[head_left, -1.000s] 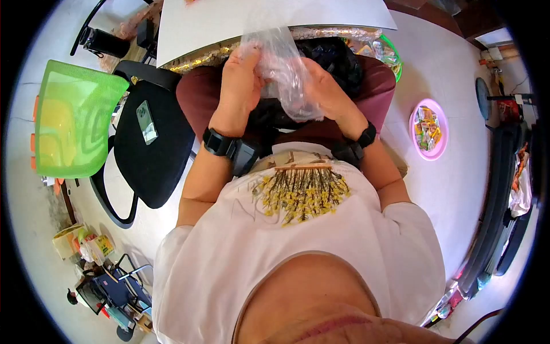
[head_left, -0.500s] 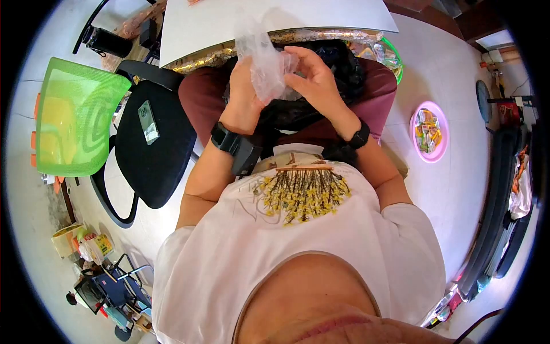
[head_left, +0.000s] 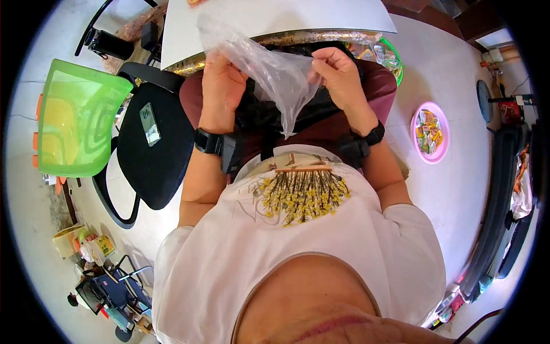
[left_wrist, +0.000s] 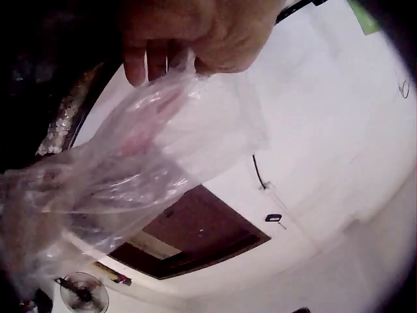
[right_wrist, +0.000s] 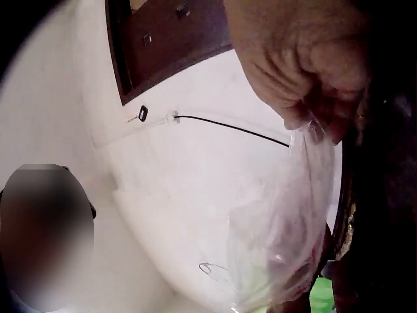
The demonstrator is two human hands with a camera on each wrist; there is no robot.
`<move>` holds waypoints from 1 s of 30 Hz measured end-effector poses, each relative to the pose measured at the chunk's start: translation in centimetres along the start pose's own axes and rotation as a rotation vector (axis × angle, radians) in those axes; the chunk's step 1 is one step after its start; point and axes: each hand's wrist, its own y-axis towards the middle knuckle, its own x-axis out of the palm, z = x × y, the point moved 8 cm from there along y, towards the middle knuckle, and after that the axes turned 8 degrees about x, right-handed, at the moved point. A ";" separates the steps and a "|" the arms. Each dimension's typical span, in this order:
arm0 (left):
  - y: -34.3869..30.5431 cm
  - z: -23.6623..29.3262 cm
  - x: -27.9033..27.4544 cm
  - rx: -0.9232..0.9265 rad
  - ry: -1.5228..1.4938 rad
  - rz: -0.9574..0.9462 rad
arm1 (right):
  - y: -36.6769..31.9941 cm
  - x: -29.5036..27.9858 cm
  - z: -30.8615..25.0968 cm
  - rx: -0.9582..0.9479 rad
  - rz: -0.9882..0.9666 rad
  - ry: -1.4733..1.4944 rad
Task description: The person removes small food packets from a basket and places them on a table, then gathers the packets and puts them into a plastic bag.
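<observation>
A clear plastic bag is stretched between the two hands above the lap. My left hand pinches its left part, and the fingers show at the bag's edge in the left wrist view, where the bag hangs below the hand. My right hand pinches the other side between thumb and fingers; in the right wrist view the bag trails down from the hand. One corner of the bag points down toward the shirt. No contents can be made out inside it.
Ahead stands a white table. Black plastic lies on the lap beneath the hands. A green basket and a pink basin of small packets are at the right; a black chair holding a phone is at the left.
The hands have moved apart, the left one to the left and the right one slightly right. The bag, bunched up half a second ago, is now spread between them.
</observation>
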 end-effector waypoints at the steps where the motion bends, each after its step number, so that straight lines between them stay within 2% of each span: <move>1: 0.1 0.1 -0.5 -0.041 -0.080 -0.001 | 0.1 -0.2 -0.1 0.002 -0.007 0.019; 3: 0.1 0.3 -0.5 -0.125 -0.239 -0.002 | 0.1 -0.7 -0.9 -0.053 0.041 0.056; 6: -0.4 1.7 -0.1 -0.007 -0.107 0.114 | 0.0 -1.7 -2.2 -0.111 0.110 0.049; 9: -0.3 2.3 0.7 0.017 -0.050 0.099 | -0.4 -2.3 -3.4 -0.197 0.188 -0.089; 12: -1.1 1.9 2.6 -0.253 -0.378 -0.115 | -1.0 -2.6 -4.8 -0.372 0.239 -0.143; 15: -1.8 1.8 3.8 -0.345 -0.343 -0.387 | -1.8 -2.8 -5.8 -0.454 0.275 -0.150; 18: -1.5 1.0 1.4 -0.257 0.029 -0.202 | -2.1 -2.7 -6.0 -0.458 0.300 -0.127; 21: 0.0 0.4 -0.6 -0.192 0.295 -0.103 | -1.9 -3.5 -5.4 -0.452 0.297 -0.125; 24: -0.1 1.2 -0.7 -0.087 0.251 -0.079 | -1.5 -4.6 -4.2 -0.436 0.300 -0.061; 27: -1.3 2.8 1.9 -0.092 0.359 -0.035 | -1.8 -4.5 -4.3 -0.451 0.293 -0.053; 30: -1.4 2.4 2.2 -0.172 0.446 -0.032 | -2.0 -4.1 -4.9 -0.506 0.293 -0.078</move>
